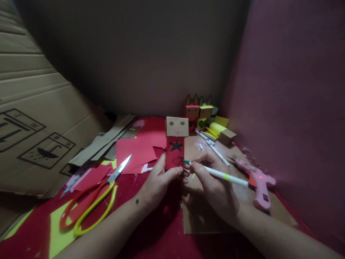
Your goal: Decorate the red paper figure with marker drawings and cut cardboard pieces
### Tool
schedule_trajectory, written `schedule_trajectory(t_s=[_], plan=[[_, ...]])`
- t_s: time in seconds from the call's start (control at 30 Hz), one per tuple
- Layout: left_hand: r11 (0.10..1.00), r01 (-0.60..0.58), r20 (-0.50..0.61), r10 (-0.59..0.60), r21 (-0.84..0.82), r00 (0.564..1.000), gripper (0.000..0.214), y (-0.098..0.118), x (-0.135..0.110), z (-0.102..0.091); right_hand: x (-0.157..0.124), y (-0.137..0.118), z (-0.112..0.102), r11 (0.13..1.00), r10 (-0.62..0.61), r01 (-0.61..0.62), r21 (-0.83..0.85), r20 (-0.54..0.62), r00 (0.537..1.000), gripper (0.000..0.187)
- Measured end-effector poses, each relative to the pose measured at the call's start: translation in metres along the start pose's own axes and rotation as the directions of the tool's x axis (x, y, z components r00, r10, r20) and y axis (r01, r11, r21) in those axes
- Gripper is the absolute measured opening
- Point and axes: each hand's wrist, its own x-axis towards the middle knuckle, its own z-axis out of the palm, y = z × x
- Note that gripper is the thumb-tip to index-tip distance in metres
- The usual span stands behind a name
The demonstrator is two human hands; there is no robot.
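Upright in the middle stands a small paper puppet figure, with a red body and a tan box head bearing drawn eyes and pink marks. A dark star is on its chest, and a thin dark outline lies below it. My left hand is closed around the lower body. Between the fingers of my right hand is a white marker with a green tip, which meets or nearly meets the body beside the outline.
Scissors lie left on red paper. A pink glue gun with a red light rests right on a cardboard sheet. Two similar figures and several markers are behind. A cardboard box borders the left.
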Motion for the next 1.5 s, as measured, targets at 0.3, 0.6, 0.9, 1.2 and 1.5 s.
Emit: schedule_trajectory(t_s=[0.3,0.6,0.9,1.2,1.5], plan=[[0.999,-0.034,0.046,0.032,0.039,0.998,0.019,0.0012,0.0005,0.0006,-0.0013,-0.0003,-0.0017,1.0,-0.018,0.018,0.022,0.034,0.999,0.007],[0.999,-0.029,0.031,0.028,0.034,0.999,0.02,0.0024,0.0002,0.0008,-0.0011,-0.0003,-0.0014,1.0,-0.01,0.009,0.021,0.038,0.999,0.006],[0.999,-0.021,0.014,0.021,0.024,1.0,0.024,0.0023,0.0004,0.0024,-0.0014,0.0015,-0.0018,1.0,-0.012,0.011,0.016,0.031,0.999,0.007],[0.999,-0.017,0.005,0.017,0.031,1.0,0.021,0.0021,-0.0001,0.003,-0.002,0.0008,-0.0022,1.0,0.002,-0.002,-0.004,0.051,0.999,0.007],[0.997,-0.032,-0.019,0.034,0.071,0.999,0.023,0.0004,-0.0003,0.0013,-0.0012,-0.0004,-0.0021,1.0,-0.008,0.009,-0.021,0.062,0.998,0.006]])
